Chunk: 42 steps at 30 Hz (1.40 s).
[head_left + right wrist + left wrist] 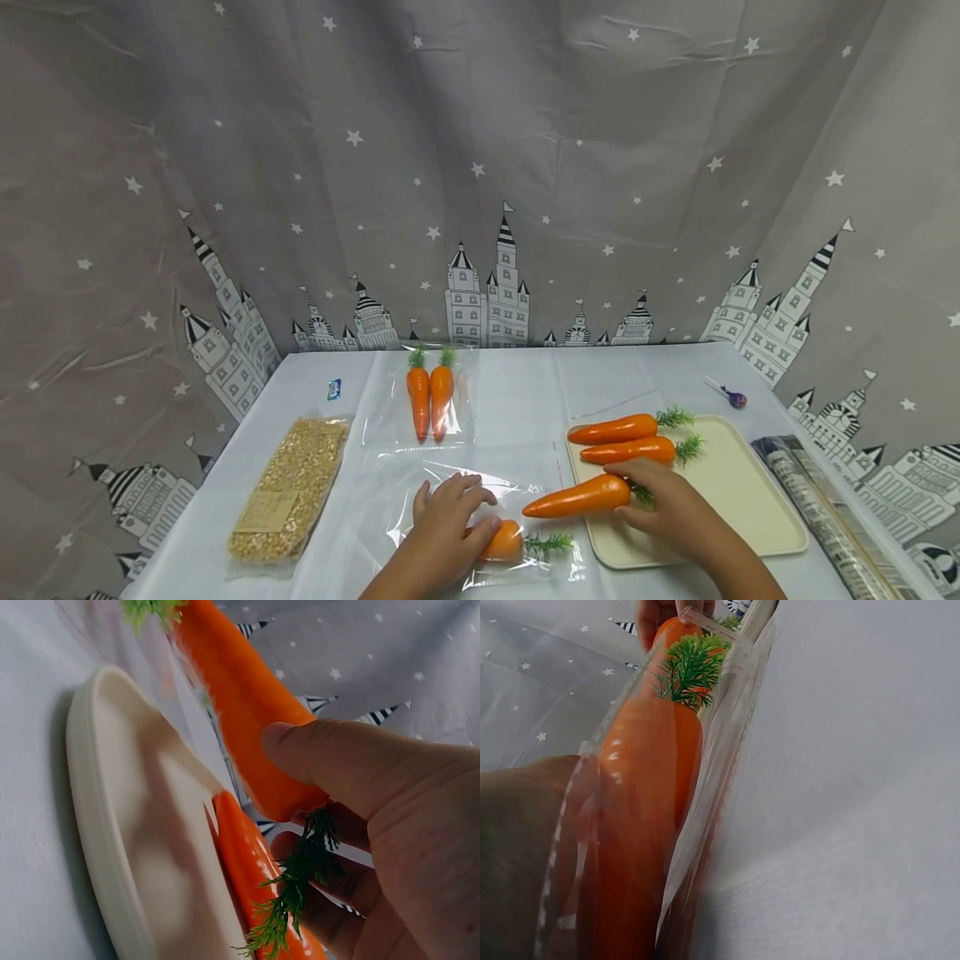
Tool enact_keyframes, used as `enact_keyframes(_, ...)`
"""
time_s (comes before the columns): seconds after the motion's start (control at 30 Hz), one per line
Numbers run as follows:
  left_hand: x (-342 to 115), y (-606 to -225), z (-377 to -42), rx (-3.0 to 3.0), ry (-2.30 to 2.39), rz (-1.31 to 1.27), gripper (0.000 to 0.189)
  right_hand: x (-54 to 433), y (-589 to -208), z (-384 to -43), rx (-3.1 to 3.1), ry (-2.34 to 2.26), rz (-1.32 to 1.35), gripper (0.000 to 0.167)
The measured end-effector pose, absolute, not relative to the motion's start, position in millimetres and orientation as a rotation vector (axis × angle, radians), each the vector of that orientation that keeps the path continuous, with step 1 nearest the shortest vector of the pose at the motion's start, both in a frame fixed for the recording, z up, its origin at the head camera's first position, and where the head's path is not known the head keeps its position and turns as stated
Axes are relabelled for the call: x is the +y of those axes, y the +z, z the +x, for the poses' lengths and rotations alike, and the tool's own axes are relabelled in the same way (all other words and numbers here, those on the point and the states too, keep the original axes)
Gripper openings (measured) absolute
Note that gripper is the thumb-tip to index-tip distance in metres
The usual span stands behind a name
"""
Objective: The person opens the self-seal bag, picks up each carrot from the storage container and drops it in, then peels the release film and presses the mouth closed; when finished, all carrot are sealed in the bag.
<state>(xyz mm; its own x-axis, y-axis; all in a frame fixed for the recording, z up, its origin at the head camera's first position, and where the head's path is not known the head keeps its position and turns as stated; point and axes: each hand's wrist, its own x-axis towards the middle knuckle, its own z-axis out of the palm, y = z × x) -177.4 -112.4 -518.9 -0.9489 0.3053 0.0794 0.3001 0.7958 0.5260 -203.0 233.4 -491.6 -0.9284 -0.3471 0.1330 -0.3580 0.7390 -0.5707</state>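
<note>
My right hand (660,508) pinches an orange toy carrot (581,497) near its leafy end, thumb on one side in the right wrist view. The carrot is lifted past the left rim of a cream tray (780,529), its tip pointing left. My left hand (450,529) rests over a clear plastic bag (408,500), thumb against another carrot (506,542) inside it. That carrot's green top points right; its tip is hidden under the hand. In the left wrist view the bagged carrot (645,765) fills the middle.
Two carrots (626,452) lie on the tray. Farther back, a clear bag holds two more carrots (431,400). A pack of yellow grains (288,492) lies left, near a small blue packet (333,389). A lollipop (735,399) and a wrapped long roll (825,508) lie right.
</note>
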Motion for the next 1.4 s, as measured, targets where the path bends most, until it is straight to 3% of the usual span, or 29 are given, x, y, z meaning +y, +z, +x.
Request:
enact_keyframes(0.57,-112.8,-520.8,-177.9,2.964,0.864,0.499,0.023,206.5,-495.4,-200.6,-2.853,0.902,0.754,0.051)
enact_keyframes(1.4,-112.4,-520.2,-177.7,2.965,0.882,0.502,0.023,170.4,-493.4,-194.5,-2.982,0.897,0.692,0.052)
